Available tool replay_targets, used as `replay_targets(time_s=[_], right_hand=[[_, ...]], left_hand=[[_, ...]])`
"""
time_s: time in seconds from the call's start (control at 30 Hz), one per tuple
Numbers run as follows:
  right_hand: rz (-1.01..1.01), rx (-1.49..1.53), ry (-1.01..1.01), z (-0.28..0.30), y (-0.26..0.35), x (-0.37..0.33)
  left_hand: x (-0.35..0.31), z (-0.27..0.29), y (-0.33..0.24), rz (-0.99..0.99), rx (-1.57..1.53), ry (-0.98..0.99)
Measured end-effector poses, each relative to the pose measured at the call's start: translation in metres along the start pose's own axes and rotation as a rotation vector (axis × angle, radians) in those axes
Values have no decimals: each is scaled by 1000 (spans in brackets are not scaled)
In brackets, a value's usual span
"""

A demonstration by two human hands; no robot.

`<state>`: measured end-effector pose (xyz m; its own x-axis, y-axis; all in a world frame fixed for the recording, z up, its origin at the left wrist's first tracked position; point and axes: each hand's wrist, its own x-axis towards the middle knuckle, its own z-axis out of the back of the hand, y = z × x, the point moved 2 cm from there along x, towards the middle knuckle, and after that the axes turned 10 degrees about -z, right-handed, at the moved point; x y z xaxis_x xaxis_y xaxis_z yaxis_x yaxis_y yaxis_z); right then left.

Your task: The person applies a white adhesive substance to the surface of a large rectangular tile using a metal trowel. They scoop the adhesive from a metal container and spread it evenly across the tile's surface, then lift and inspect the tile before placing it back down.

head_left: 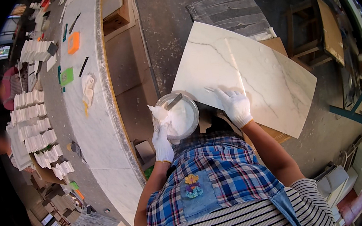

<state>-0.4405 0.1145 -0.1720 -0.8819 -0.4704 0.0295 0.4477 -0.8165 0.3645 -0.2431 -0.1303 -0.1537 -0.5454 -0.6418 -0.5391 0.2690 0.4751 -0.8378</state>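
My left hand [163, 146], in a white knit glove, is closed at the near left edge of a round clear tub [197, 116]. White paste or powder [181, 121] lies in the tub, with a crumpled white cloth or bag [159, 111] over its left rim. A flat-bladed scraper [174, 102] rests inside at the far side. My right hand [236, 107], gloved too, lies on the near left part of a white slab with grey veins [269, 82], fingers stretched out. A small pale mark [209, 89] shows by its fingertips.
Along my left runs a long white-veined counter [104, 133], bearing an orange block [73, 42], a green block [67, 76] and a white glove [87, 89]. Beyond stand stacks of white pieces [30, 112]. A grey wrapped stack [230, 14] lies past the slab; a wooden stand [313, 35] is at right.
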Motion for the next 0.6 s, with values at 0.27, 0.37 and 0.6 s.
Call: replay_targets(time_s=[0.27,0.37,0.6], right_hand=[[41,-87,80,-2,7,-4],[38,-130,137,4,15,3],[-18,-165,253,14,22,5]], left_hand=[[-2,-4,-3,-25,-22,-10],[-3,-6,-3,-53,-76,-4],[-3,-4,-9,-51,-53,33]])
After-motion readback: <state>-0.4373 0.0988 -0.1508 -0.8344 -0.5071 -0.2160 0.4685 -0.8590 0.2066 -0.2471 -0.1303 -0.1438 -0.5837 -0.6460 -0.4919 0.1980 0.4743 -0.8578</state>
